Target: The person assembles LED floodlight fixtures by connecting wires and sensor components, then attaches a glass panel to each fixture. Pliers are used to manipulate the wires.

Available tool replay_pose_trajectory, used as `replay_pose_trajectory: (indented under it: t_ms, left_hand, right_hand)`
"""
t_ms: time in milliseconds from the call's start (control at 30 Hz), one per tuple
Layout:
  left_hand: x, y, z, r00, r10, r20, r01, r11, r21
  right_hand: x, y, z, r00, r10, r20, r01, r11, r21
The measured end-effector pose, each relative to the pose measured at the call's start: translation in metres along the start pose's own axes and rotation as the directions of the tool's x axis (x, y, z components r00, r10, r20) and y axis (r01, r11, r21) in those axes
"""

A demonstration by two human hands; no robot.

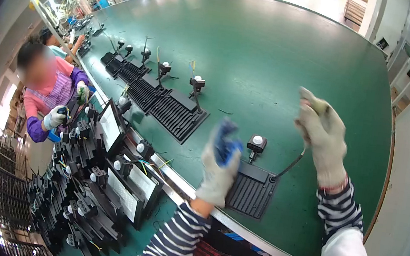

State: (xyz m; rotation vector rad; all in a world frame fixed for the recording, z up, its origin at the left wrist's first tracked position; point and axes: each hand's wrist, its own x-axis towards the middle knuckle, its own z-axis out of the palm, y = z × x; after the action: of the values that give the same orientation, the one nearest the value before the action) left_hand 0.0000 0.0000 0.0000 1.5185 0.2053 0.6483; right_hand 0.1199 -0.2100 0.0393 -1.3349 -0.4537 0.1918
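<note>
A black finned floodlight (pixel 248 197) lies on the green table in front of me, with a motion sensor (pixel 256 144) with a white dome at its far edge. From the lamp's right corner a dark cable (pixel 290 165) rises to my gloved right hand (pixel 322 135), whose curled fingers are closed on it. The cable's end is hidden. My gloved left hand (pixel 217 176) is over the lamp's left side, wrapped round a blue-handled tool (pixel 228 149); blur hides its exact kind. Both hands are raised above the tabletop.
Several similar floodlights (pixel 166 107) with sensors lie in a row on the green table (pixel 298 52). Many more are stacked (pixel 88 185) at lower left, beyond the table's metal edge. A co-worker (pixel 53 82) with gloved hands is at the left, with another person behind.
</note>
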Motion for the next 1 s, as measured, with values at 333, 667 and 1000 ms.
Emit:
replay_pose_trajectory:
  t_ms: [333, 667, 1000]
  left_hand:
    - [0.156, -0.054, -0.061, 0.982, -0.128, -0.136, 0.131, 0.991, 0.016]
    - [0.154, -0.049, -0.065, 0.992, -0.111, -0.065, 0.125, 0.947, 0.296]
    - [0.139, -0.026, -0.065, 0.963, -0.259, -0.07, 0.255, 0.965, -0.06]
  right_hand:
    - [0.145, 0.028, 0.156, 0.898, 0.307, 0.316, -0.178, 0.909, -0.377]
    - [0.163, 0.082, 0.18, 0.996, 0.086, 0.011, -0.065, 0.823, -0.564]
    - [0.082, -0.06, 0.102, 0.915, -0.24, 0.324, 0.385, 0.76, -0.524]
